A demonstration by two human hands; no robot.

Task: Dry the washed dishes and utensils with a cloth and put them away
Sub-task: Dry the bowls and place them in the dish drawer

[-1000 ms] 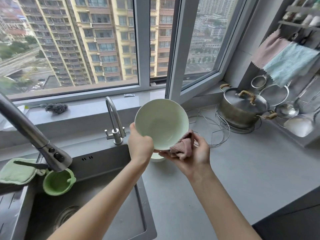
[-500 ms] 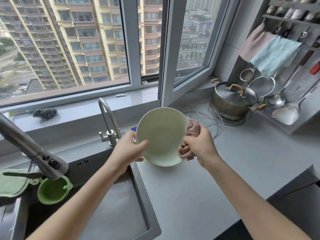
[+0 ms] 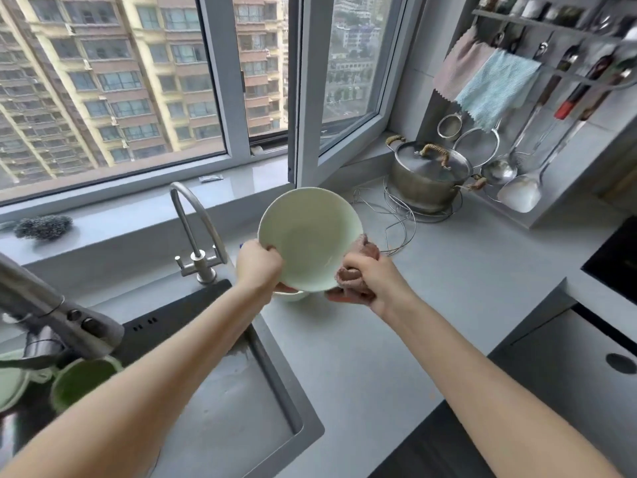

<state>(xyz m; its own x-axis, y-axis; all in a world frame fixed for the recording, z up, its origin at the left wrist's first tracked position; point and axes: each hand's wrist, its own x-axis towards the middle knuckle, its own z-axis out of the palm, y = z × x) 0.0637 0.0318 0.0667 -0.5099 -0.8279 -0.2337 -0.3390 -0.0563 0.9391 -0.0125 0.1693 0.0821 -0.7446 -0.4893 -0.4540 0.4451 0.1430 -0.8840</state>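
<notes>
One pale green bowl (image 3: 310, 236) is held tilted at the frame's centre, above the counter (image 3: 379, 339). The left hand (image 3: 258, 265) grips its left rim, and the right hand (image 3: 375, 277) presses a clutched pink cloth (image 3: 350, 277) against its right edge.

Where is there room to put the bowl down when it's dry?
The grey counter is bare between the sink and the dark panel; that is the biggest free patch. The windowsill behind the tap is mostly bare too. It is crowded near the pot and wire rings, and around the green cup.
</notes>
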